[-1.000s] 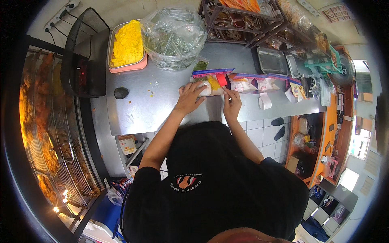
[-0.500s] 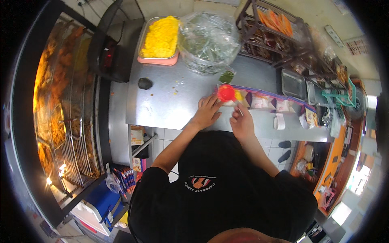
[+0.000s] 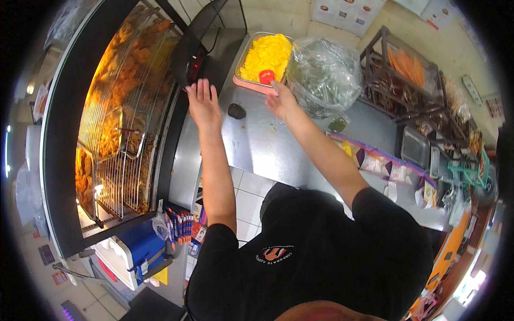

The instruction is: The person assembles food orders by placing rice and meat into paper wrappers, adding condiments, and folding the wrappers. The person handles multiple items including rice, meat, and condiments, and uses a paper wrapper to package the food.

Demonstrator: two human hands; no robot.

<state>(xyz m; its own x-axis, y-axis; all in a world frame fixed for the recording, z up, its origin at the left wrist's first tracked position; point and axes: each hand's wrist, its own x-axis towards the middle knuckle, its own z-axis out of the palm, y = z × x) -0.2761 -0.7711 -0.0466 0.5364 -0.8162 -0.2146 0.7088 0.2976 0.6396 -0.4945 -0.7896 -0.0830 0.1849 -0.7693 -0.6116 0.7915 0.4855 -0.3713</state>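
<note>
My right hand (image 3: 282, 101) is closed around the handle of a small red scoop (image 3: 266, 77). The scoop is at the near edge of a metal tray (image 3: 242, 59) heaped with soft yellow food (image 3: 267, 52). A pink tray or lid (image 3: 257, 87) shows beneath that tray. Fingers stretched out, my left hand (image 3: 205, 104) is raised between the lit glass cabinet and the steel table, holding nothing. A dark rounded object (image 3: 236, 111) lies on the table to its right. Further right is a row of white and purple packets (image 3: 375, 162), with yellow food in the leftmost one.
A heated cabinet (image 3: 120, 123) with wire racks of fried food stands left, beside a dark panel (image 3: 187, 48). Behind the steel table (image 3: 257, 136) sit a clear bag (image 3: 326, 75) of green leaves and a brown rack (image 3: 404, 80). Metal pans (image 3: 415, 147) are at right.
My right hand has carried the red scoop from the packets back left to the yellow food. My left hand has left the packets and moved left toward the cabinet. The view has shifted left.
</note>
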